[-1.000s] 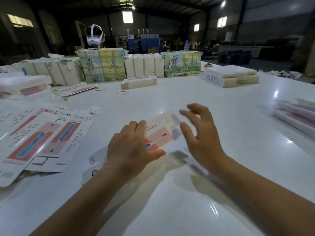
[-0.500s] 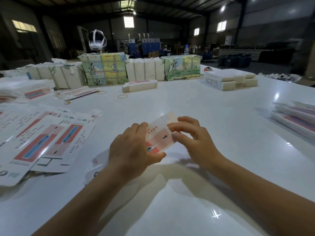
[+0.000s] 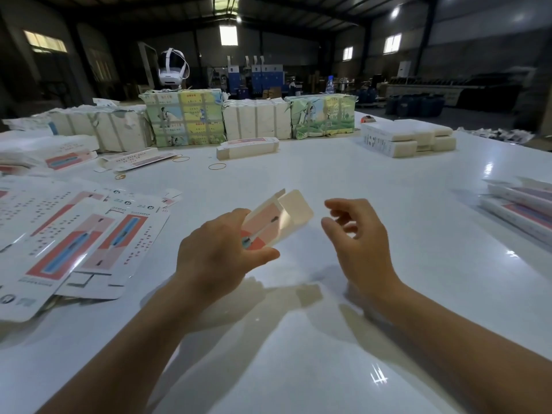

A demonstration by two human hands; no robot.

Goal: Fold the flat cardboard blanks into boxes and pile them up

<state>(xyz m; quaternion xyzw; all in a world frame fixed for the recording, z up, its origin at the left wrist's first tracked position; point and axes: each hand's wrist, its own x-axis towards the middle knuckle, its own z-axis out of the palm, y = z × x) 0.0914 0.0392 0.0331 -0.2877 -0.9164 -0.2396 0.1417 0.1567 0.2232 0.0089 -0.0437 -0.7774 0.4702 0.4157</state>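
Observation:
My left hand [image 3: 218,258] holds a half-folded pink and white box [image 3: 268,222] above the white table [image 3: 373,204], thumb under it and fingers over its near end. The box's far end flap stands open, pointing away from me. A short way to the right, my right hand [image 3: 355,234] hovers with curled, parted fingers and touches nothing. Flat printed blanks [image 3: 74,237] lie fanned out on the table at the left. Folded boxes [image 3: 522,207] are piled at the right edge.
One folded box [image 3: 248,147] lies at mid-table further back, with rubber bands [image 3: 217,166] beside it. Wrapped bundles [image 3: 185,121] line the far edge, and white packs [image 3: 409,135] sit at the back right. More blanks [image 3: 53,156] lie at far left.
My right hand has let go of the box's far end and drawn off to the right. The end flap now stands open. My left hand still holds the box.

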